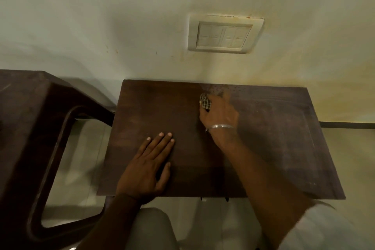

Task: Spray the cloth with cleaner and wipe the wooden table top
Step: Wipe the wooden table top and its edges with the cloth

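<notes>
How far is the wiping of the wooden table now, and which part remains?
Looks done: the left half of the table top appears darker and even. In hand: the right hand grips the checked cloth near the far edge; the left hand rests flat. Left: the right half looks dull and speckled, probably not yet wiped.

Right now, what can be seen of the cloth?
The cloth is a small bunched wad with a dark-and-pale checked pattern. The right hand grips it and presses it on the wooden table top near the far edge. Most of it is hidden under that hand.
</notes>
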